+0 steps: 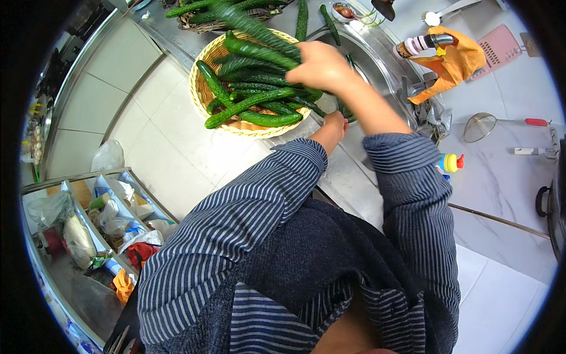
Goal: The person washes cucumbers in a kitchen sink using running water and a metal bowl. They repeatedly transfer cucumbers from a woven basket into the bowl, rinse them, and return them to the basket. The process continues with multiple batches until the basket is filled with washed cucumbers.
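Observation:
My right hand (322, 66) is closed on at least one long green cucumber (261, 36), blurred by motion, over the wicker basket (197, 95). Several more cucumbers (253, 107) lie heaped inside the basket. My left hand (336, 124) is low beside the basket's right side, at the edge of the steel sink (389, 73); its fingers are mostly hidden, and whether they hold anything does not show. Single cucumbers lie on the counter above the basket, one (302, 20) upright in view and a small one (330, 24) beside the sink.
A darker woven basket (208, 26) with cucumbers stands behind. Near the sink are a small bowl (343, 12), a faucet (437, 40) with an orange cloth (457, 57), and a pink grater (497, 51). A wire strainer (480, 127) hangs right. An open drawer (99, 230) holds bagged food at lower left.

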{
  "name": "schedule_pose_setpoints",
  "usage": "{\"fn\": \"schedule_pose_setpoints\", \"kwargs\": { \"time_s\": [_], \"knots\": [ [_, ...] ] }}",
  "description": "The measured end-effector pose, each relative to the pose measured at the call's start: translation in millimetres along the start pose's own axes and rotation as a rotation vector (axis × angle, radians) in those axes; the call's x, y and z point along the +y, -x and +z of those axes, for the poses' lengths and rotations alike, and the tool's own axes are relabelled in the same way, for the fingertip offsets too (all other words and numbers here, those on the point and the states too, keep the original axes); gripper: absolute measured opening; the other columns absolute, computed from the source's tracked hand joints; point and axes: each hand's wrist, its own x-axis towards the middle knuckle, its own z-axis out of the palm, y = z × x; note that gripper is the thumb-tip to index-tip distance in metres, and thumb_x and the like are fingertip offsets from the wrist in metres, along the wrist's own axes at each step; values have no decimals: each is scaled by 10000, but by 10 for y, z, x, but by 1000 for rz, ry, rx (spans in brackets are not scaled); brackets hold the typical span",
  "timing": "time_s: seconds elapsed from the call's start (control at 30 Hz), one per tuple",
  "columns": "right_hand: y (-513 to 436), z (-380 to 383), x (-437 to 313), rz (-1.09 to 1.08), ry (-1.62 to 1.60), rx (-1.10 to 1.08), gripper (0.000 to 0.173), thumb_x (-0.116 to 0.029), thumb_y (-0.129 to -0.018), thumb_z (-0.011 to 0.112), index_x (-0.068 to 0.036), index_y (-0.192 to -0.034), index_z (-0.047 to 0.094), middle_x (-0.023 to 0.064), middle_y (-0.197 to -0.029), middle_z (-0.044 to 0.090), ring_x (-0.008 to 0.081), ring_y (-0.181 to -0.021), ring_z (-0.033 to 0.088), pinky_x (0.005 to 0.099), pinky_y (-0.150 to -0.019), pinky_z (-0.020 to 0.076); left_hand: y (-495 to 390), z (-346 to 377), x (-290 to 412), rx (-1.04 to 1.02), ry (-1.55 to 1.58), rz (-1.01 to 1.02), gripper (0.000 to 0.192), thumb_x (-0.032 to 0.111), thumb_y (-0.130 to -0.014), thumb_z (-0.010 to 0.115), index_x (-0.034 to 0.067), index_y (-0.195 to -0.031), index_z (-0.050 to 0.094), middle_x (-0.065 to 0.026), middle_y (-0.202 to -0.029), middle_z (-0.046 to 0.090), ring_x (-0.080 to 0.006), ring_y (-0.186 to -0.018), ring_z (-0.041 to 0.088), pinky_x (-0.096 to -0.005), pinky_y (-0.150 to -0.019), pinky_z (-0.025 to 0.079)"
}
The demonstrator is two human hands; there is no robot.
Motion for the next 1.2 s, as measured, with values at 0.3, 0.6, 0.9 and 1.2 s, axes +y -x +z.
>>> {"fn": "schedule_pose_setpoints", "kwargs": {
  "time_s": [0.3, 0.6, 0.9, 1.2],
  "knots": [
    [102, 293, 34, -267, 76, 146, 842, -490, -708, 758, -30, -1355, 479, 218, -1161, 608, 349, -1041, 614, 390, -910, 481, -162, -69, 56, 86, 6, 126, 289, 250, -923, 428, 59, -1063, 594, -121, -1031, 634, -261, -833, 594, -410, -709, 458],
    [-148, 936, 2870, 456, -443, 488, 649, -381, -849, 655, 27, -1323, 479, 167, -1073, 647, 263, -1011, 618, 349, -911, 465, -1212, -120, 139, 422, -93, 552, 463, 217, -914, 419, 32, -1333, 476, -169, -1339, 528, -289, -1209, 514, -351, -1009, 395],
    [-346, 1828, 3054, 776, 84, -119, 1035, -487, -809, 646, -30, -1510, 37, 337, -1524, -49, 442, -1434, -75, 553, -1126, 131, -1986, -431, 386, 797, -250, 288, 433, 185, -927, 458, -56, -1286, 467, -252, -1271, 549, -401, -1120, 571, -441, -902, 478],
    [-328, 1782, 3385, 616, 29, -78, 756, -222, -741, 737, -157, -1371, 323, 222, -1199, 514, 412, -1141, 540, 475, -945, 450, -1442, 285, 396, 553, -767, 282, 666, 471, -808, 639, -70, -1191, 584, -261, -1212, 597, -377, -1107, 589, -412, -944, 447]
  ]
}}
